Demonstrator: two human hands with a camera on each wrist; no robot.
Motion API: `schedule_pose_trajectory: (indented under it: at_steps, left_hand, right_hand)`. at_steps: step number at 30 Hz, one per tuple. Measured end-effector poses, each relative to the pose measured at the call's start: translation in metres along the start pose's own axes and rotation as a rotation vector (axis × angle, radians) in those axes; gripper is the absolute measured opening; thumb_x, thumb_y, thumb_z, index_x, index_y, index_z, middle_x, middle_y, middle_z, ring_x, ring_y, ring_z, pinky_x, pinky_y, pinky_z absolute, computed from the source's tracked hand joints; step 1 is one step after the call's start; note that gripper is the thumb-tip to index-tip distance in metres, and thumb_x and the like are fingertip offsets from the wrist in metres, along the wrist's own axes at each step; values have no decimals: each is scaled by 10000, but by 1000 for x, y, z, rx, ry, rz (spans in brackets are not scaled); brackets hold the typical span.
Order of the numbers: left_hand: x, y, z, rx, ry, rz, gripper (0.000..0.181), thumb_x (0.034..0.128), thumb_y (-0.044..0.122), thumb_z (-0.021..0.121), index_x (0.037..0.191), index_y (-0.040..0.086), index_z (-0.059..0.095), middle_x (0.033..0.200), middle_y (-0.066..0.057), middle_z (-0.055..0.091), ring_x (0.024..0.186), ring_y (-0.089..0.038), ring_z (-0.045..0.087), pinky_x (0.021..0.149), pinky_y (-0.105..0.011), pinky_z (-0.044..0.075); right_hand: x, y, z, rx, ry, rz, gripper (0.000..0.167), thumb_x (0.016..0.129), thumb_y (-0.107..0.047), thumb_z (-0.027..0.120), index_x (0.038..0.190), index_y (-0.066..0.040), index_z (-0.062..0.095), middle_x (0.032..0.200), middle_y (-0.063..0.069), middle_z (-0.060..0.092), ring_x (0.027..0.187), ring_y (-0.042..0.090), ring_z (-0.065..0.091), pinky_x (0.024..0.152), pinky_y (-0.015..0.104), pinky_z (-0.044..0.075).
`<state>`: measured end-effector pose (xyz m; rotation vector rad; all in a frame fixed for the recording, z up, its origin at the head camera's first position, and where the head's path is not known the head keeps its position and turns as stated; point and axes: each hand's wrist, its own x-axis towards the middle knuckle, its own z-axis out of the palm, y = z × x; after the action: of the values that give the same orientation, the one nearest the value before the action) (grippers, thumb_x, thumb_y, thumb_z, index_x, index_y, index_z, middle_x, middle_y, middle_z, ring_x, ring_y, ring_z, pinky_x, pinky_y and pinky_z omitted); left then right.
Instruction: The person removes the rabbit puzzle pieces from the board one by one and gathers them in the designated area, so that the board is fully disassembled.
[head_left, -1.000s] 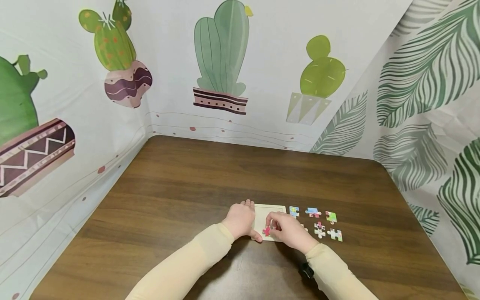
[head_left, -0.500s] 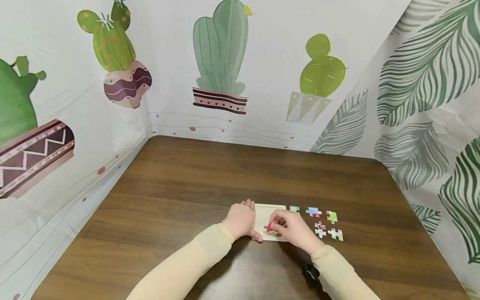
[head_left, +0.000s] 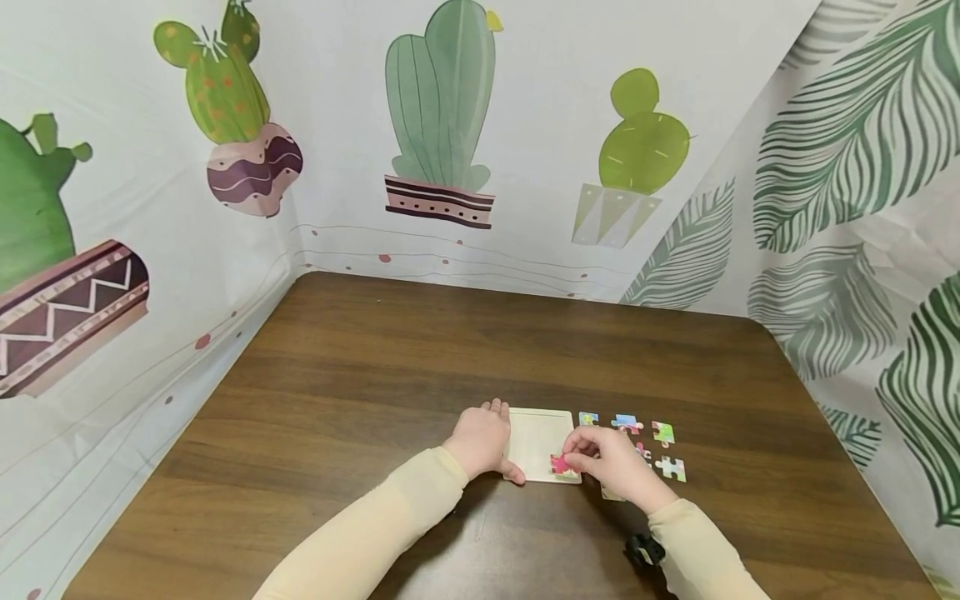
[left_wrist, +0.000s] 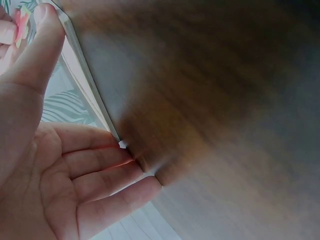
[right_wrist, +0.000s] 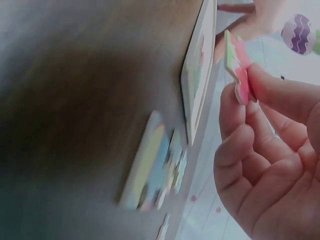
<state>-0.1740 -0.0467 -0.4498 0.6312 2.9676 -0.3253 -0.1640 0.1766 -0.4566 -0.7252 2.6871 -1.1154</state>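
A pale wooden puzzle tray [head_left: 531, 433] lies on the brown table. My left hand [head_left: 482, 437] rests at its left side, fingers straight, the thumb along the near left corner; in the left wrist view the fingertips and thumb touch the tray's edge [left_wrist: 82, 65]. Over the near right corner of the tray, my right hand [head_left: 613, 465] pinches a pink jigsaw piece [head_left: 558, 461] between thumb and index finger. The right wrist view has this piece [right_wrist: 240, 62] raised and tilted, with a green edge. A blurred coloured patch [right_wrist: 198, 65] shows inside the tray there.
Right of the tray lie several loose jigsaw pieces: a blue one [head_left: 588, 418], a blue-pink one [head_left: 627, 423], a green one [head_left: 663, 432] and a whitish one [head_left: 671, 467]. Another piece [head_left: 612, 494] is partly under my right hand. Printed cloth walls [head_left: 450, 250] stand behind the table.
My right hand has moved right across the tray with the pink jigsaw piece, from the middle to the near right corner. The left hand has stayed in place.
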Motion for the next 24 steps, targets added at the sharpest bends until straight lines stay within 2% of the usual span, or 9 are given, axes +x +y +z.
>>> schedule_pose_trajectory:
  at_steps: [13, 24]
  left_hand:
    - [1, 0, 0, 1, -25, -7, 1215, 527, 849, 603, 1392, 8, 458, 1388, -100, 516, 1255, -187, 509, 836, -286, 504]
    - [1, 0, 0, -6, -39, -7, 1214, 537, 850, 594, 1400, 9, 447, 1399, -101, 504, 1264, -187, 501, 847, -286, 503]
  right_hand:
    - [-29, 29, -23, 58, -41, 77, 44, 838, -134, 714, 821, -127, 674, 719, -46, 620, 592, 40, 533, 521, 236, 452]
    - [-46, 41, -41, 42, -39, 88, 73, 833, -153, 721, 817, -115, 660, 733, -43, 606, 594, 23, 517, 521, 236, 447]
